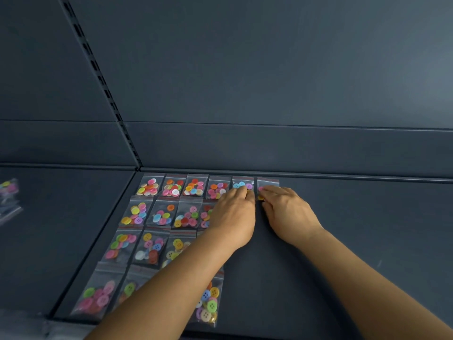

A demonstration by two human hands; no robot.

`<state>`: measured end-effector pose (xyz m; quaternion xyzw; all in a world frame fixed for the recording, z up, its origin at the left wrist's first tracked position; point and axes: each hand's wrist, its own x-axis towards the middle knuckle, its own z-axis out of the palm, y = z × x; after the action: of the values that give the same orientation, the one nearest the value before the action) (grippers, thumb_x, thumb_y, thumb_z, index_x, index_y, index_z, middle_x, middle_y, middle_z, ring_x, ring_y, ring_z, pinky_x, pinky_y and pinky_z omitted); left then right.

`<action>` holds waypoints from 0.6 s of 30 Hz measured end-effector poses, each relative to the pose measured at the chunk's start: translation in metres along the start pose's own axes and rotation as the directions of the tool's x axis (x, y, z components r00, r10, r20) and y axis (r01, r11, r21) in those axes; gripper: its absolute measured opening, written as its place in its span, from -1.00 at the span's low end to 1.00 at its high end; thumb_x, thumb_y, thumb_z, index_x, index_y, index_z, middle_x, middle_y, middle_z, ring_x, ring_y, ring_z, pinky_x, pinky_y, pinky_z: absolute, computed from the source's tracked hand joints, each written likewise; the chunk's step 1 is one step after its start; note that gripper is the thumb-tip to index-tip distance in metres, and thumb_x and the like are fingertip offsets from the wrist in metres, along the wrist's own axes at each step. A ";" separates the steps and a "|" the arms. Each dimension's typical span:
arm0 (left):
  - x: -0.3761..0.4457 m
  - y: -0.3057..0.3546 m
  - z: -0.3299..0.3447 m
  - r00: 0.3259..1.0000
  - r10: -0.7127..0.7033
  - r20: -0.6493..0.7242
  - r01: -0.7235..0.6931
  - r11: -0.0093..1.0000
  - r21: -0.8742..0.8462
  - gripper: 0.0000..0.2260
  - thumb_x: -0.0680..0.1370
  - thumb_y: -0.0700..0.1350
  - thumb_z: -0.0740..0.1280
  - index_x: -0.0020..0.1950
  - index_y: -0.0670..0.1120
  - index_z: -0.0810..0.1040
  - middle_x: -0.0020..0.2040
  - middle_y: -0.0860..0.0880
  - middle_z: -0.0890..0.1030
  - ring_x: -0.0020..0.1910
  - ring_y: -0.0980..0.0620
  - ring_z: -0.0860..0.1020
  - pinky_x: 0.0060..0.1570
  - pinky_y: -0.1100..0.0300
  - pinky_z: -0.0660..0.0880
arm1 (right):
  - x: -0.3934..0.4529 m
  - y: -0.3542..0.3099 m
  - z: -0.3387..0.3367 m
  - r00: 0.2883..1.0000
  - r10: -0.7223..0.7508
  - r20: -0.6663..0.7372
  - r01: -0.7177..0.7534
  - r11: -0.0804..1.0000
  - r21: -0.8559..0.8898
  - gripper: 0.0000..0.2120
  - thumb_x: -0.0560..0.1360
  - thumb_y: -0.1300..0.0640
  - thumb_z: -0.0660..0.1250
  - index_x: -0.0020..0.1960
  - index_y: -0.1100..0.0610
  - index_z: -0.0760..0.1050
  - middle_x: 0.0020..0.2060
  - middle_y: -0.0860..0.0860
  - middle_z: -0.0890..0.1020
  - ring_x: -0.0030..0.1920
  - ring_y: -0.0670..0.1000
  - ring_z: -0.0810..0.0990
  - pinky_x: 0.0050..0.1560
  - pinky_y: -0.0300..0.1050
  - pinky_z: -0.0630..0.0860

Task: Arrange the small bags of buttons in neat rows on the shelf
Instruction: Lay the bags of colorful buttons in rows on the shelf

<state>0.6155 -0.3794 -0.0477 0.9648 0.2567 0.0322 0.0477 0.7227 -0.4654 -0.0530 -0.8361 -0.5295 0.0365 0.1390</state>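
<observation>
Small clear zip bags of coloured buttons (171, 187) lie in rows on the left part of the dark shelf (355, 229). The back row holds several bags along the rear wall. My left hand (232, 212) reaches over the rows and rests its fingertips on the fifth bag (242, 184) of that row. Beside it, my right hand (286, 212) pinches the sixth bag (269, 182) at the row's right end, fingers curled over its lower part. My left forearm hides parts of the nearer rows.
A loose heap of more button bags (8, 197) lies on the neighbouring shelf at far left. A slotted upright (103, 87) divides the two back panels. The shelf's front edge (245, 333) runs below my forearms.
</observation>
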 end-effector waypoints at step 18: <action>-0.052 -0.059 -0.043 0.946 -0.227 -0.232 0.212 0.973 -0.090 -0.42 0.58 -0.08 0.25 0.53 -0.07 0.06 0.48 -0.07 0.22 0.45 -0.07 0.18 0.44 0.06 0.10 | 0.005 -0.079 -0.018 0.989 -0.136 -0.056 0.136 0.991 -0.014 -0.45 0.53 -0.06 0.23 0.46 0.04 0.21 0.43 0.01 0.30 0.43 0.07 0.23 0.41 -0.01 0.14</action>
<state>0.5376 -0.3508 -0.0134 0.9171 0.3653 0.1516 0.0504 0.6596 -0.4329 -0.0139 -0.7994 -0.5813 0.0006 0.1519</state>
